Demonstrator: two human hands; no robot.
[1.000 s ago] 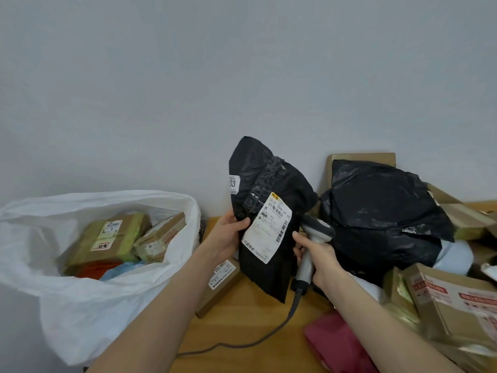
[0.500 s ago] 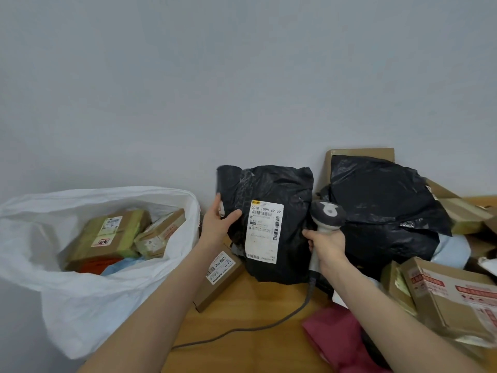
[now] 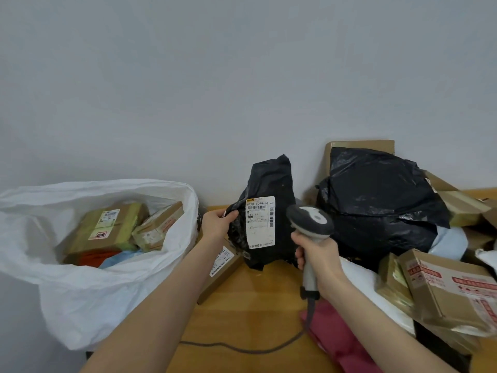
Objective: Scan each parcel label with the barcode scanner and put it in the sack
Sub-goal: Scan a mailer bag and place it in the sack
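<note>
The left hand [image 3: 216, 225] pinches the left edge of the black poly-mailer parcel [image 3: 269, 179], thumb curled over the front and fingers tucked behind. It holds the parcel upright above the far middle of the wooden table [image 3: 255, 305]. The white shipping label [image 3: 260, 222] faces the camera squarely, barcodes up top and down its right side.

The right hand [image 3: 320, 255] is wrapped tight round the handle of the barcode scanner [image 3: 311, 219], all fingers closed on the grip. The scanner's head sits just right of the label, and its cable [image 3: 242, 347] trails across the near table.

This looks like the scan itself. The scanner head seems to point away and a touch left, so the beam may pass beside the label. Swing the nose left onto the top barcode, and back it off a little so the whole code falls inside the beam. The plastic is crinkly, so a slight pull from the left hand would flatten the label and cut the glare.

The white sack [image 3: 107, 278] gapes open on the left, taped cartons [image 3: 107, 230] already inside, close beside the left hand, so the drop after the scan is a short one. More waits on the right: a big black bag [image 3: 376, 205], a taped cardboard box [image 3: 451, 289] and a red mailer [image 3: 341, 337].
</note>
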